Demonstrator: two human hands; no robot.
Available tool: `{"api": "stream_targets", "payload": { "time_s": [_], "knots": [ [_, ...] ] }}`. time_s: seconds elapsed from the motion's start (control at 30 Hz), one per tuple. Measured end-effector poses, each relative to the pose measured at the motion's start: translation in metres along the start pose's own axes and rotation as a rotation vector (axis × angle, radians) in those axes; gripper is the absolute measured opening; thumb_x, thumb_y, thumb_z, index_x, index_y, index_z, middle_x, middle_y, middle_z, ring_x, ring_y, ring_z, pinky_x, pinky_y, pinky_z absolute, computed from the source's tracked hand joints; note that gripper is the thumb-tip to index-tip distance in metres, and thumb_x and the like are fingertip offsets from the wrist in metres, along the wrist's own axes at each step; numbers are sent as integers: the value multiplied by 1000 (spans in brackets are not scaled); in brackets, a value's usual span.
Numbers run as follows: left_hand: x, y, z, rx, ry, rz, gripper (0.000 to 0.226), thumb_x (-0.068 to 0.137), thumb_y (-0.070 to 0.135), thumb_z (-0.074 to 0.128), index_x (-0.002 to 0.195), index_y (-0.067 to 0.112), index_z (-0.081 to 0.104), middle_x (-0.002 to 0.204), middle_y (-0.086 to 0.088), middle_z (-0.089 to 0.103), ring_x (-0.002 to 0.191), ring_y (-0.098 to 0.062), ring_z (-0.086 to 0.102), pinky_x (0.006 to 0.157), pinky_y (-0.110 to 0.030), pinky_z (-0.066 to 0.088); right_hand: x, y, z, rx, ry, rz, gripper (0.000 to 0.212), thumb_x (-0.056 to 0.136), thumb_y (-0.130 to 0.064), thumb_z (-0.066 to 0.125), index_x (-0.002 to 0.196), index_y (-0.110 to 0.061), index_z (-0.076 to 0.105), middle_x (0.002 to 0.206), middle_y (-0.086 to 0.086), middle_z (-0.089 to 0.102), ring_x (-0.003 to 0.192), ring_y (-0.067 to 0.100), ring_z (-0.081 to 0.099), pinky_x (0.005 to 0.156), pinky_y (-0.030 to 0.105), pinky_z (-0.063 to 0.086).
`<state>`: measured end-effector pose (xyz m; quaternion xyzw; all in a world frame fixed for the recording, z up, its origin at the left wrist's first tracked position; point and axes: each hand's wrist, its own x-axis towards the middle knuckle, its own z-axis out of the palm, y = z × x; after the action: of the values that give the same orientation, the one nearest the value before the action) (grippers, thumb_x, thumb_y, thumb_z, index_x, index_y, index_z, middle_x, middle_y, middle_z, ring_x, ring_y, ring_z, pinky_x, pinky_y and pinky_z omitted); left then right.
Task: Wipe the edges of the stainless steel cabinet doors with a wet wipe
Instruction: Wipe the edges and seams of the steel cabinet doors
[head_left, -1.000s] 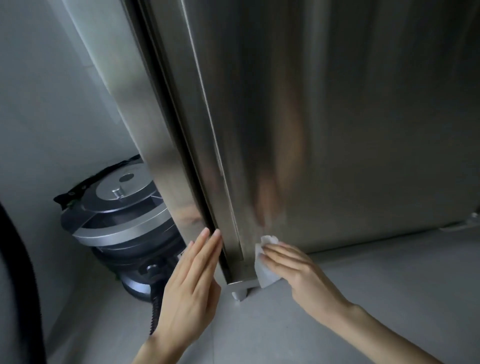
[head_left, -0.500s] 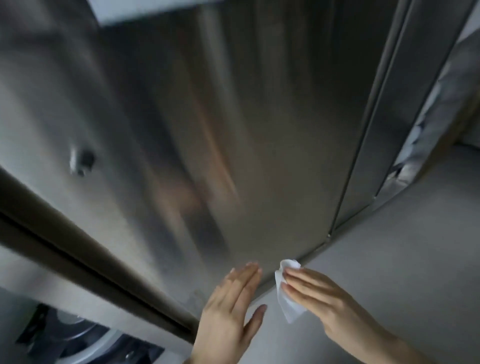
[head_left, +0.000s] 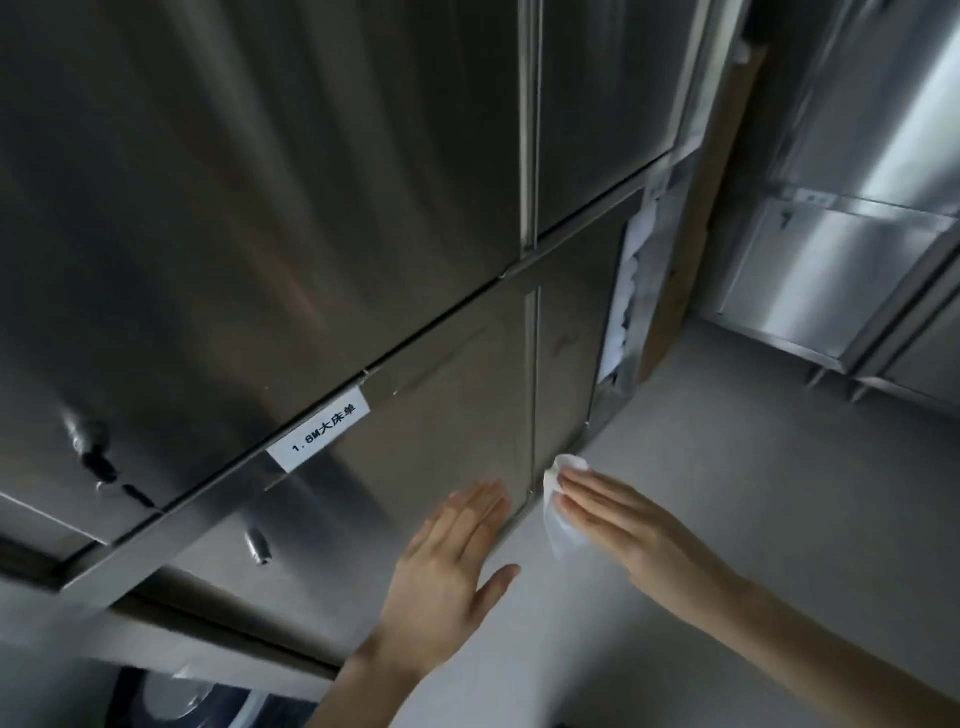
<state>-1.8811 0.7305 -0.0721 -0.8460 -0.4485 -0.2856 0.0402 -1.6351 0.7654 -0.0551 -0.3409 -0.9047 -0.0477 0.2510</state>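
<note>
**Fingers (head_left: 597, 493) flat on the wet wipe (head_left: 558, 535) at the foot of the cabinet doors (head_left: 441, 405)**

Straight and close together, the fingers of the right hand (head_left: 628, 535) lie across the white wipe. They press it to the bottom corner of the steel, right where the vertical seam (head_left: 532, 389) between two lower doors comes down to the floor (head_left: 727, 467). The thumb is hidden beneath, so whether it pinches the wipe cannot be told. The wipe is crumpled: a small fold peeks out above the fingertips, and a looser tail hangs below the hand over the grey floor.

The doors are brushed stainless steel, dark and streaky with dull reflections, split into upper and lower panels by a horizontal gap. A white label (head_left: 318, 437) with black print sits at the top edge of the wide lower door, and a small lock (head_left: 257, 545) shows further down that panel.

Over to the left hand (head_left: 441, 566): spread open, palm toward the steel, fingers straight and together. Its tips sit at the lower edge of the wide door just beside the seam, with the thumb stuck out sideways over the floor. It holds nothing. The two hands are near each other but apart, one on each side of the seam, and both forearms reach in from the bottom of the view.
</note>
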Motion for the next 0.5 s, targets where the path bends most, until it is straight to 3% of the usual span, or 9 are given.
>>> {"api": "stream_targets", "payload": {
  "time_s": [0.1,0.2,0.27,0.33,0.4,0.5],
  "knots": [
    [21,18,-21,-10,18,17,50,95,38,52,135,8,54,142,-5,53,133,-19,46,113,-32,32,-6,4,-40,35,28,158,59,76,13,27,123,2,60,133,15,55,125,22,48,112,22,26],
    [42,35,-29,-8,39,16,52,93,37,52,138,9,48,142,-5,52,134,-18,43,110,-32,34,-15,12,-59,29,122,214,56,74,10,29,115,3,66,122,16,62,115,19,54,109,17,29],
    [55,48,-27,-1,44,6,53,93,36,51,138,8,48,143,-5,51,135,-18,42,109,-32,35,-23,20,-67,45,196,199,47,74,17,41,109,2,69,113,14,67,106,16,58,105,16,35],
    [64,60,-22,11,26,-5,53,93,36,51,139,9,49,144,-4,51,136,-18,41,109,-31,34,-31,33,-73,77,210,190,50,62,26,66,104,-1,72,106,8,70,98,14,64,92,19,49],
    [74,71,-10,15,8,-33,53,93,36,51,140,10,50,145,-2,50,137,-18,41,112,-28,30,-39,50,-81,90,192,200,54,53,21,78,99,-8,75,101,0,72,88,11,68,70,25,58],
    [93,90,15,35,16,-103,52,93,37,49,139,13,50,144,-2,50,136,-17,41,113,-23,23,-47,83,-91,133,202,247,41,67,7,62,96,-19,74,101,-11,69,78,7,67,55,24,54]
  ]
}}
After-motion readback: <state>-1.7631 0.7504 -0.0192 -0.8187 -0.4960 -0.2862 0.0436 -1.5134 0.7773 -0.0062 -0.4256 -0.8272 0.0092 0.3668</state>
